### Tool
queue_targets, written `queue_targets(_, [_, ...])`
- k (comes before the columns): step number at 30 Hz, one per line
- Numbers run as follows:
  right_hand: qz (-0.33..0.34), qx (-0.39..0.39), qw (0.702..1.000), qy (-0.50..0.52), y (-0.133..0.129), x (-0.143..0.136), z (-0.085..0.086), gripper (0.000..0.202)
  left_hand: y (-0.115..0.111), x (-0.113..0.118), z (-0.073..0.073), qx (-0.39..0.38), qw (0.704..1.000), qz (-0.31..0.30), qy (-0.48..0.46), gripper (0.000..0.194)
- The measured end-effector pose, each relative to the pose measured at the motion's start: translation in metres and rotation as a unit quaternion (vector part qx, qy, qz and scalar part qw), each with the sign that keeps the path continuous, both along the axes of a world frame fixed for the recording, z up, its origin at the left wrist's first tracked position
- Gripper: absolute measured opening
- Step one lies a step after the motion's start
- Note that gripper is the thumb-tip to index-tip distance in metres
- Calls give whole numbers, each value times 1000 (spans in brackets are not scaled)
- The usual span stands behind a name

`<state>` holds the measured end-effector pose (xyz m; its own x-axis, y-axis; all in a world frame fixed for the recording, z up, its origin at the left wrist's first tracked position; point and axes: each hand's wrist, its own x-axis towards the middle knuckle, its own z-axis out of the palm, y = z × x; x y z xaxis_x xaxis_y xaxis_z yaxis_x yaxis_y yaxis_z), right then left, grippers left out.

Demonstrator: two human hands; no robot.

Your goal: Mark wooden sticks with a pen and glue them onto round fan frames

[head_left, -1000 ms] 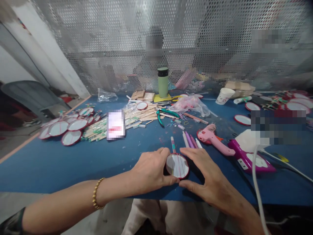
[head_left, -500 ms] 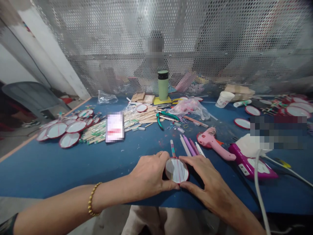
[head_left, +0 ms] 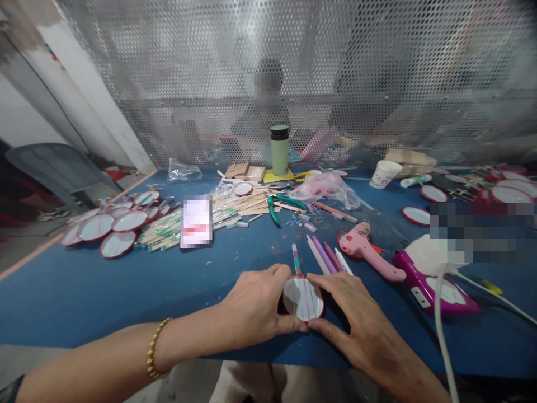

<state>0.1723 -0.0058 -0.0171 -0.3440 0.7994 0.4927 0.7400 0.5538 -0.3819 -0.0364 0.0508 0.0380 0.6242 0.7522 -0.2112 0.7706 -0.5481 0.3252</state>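
Observation:
A round white disc with a red rim [head_left: 304,299] lies at the front of the blue table, with thin coloured lines across it and a striped stick [head_left: 296,258] jutting from its far edge. My left hand [head_left: 258,299] grips its left side, thumb at the near edge and fingers at the far edge. On the right side my right hand [head_left: 350,305] holds the same rim between thumb and fingers. Just beyond my right hand lie several pens [head_left: 325,252]. A pink glue gun [head_left: 369,251] rests to their right.
Sticks [head_left: 235,208], green-handled pliers [head_left: 274,210] and a phone [head_left: 196,222] lie mid-table. Piled discs [head_left: 118,242] stand left. A green tumbler [head_left: 279,151] and paper cup [head_left: 385,174] are at the back. A purple device [head_left: 436,288] and white cable [head_left: 440,330] lie right.
The whole view has shifted slightly, so things sit a little lower in the picture. Both hands keep their hold on the disc.

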Motion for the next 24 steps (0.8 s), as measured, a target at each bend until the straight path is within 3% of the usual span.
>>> queue_targets(8, [11,5,1000,-2,1,-1,6,39,1,0,0,-4,1000,-8,-3,50])
queue_targets(24, [11,43,999,-30,2,0,1,40,1,-1,1,-7,1000,-2,-4,53])
